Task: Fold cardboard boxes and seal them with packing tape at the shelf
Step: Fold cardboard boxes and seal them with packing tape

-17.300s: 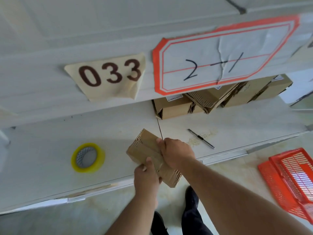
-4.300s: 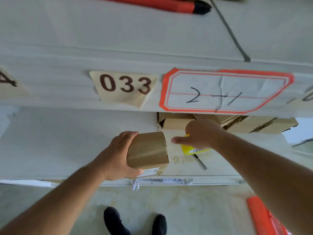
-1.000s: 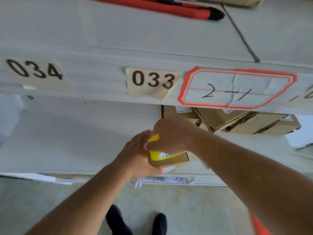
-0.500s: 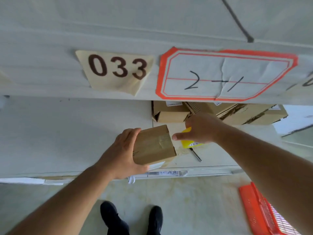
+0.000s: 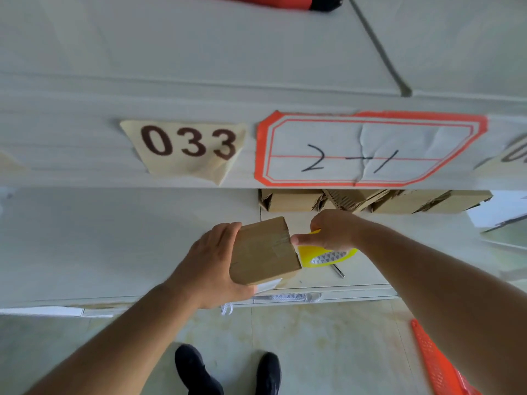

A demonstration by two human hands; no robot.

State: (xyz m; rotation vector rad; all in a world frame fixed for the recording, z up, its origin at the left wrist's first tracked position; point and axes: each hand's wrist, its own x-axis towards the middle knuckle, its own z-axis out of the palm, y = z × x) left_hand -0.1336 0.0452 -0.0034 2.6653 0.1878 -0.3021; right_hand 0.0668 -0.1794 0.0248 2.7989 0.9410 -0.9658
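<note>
The box [image 5: 263, 250] is held above the shelf's [image 5: 114, 246] front edge, its long axis running away from the person. The left hand [image 5: 211, 266] wraps its left side in a curled grip. Touching its right edge, the right hand [image 5: 332, 232] clasps the tape roll [image 5: 328, 256], thumb at the box's corner, so the tape likely runs leftward across the top.

Looks like a warehouse or stockroom: white shelving [image 5: 114, 240] with a location tag reading 033 [image 5: 188, 146] and a red-bordered handwritten label 2-1 [image 5: 368, 149] across the middle, brown cartons [image 5: 370, 199] stacked at the back, orange plastic crate [image 5: 439, 363] lower right on a bare floor [image 5: 328, 337].
</note>
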